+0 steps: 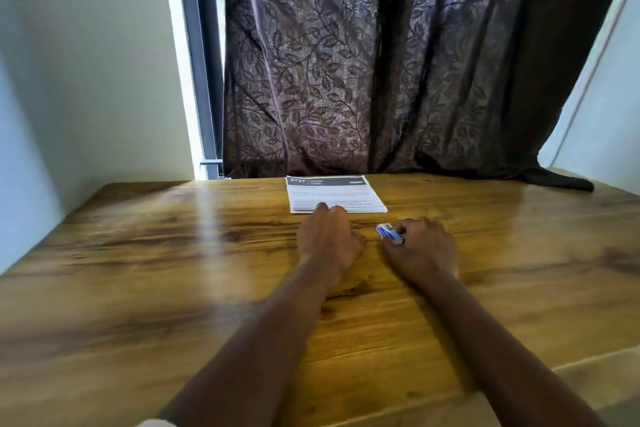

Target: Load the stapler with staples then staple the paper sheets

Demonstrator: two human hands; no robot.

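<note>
wood table (173, 288) | leaf-pattern curtain (363, 62) | window frame (202, 62) | pale walls (86, 62)

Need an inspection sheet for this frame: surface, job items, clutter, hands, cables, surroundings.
Surface: glossy brown wooden table, window glare across it.
Job's things: stack of white printed paper sheets with a dark header, flat near the far edge; small blue and white box, likely staples; stapler not seen.
Clutter: nothing seen.
Hands: left hand at the sheets' near edge, fingers bent, grip unclear; right hand grips the box.
Cables: nothing seen.
Surroundings: dark brown leaf-patterned curtain, grey window frame, white walls.
</note>
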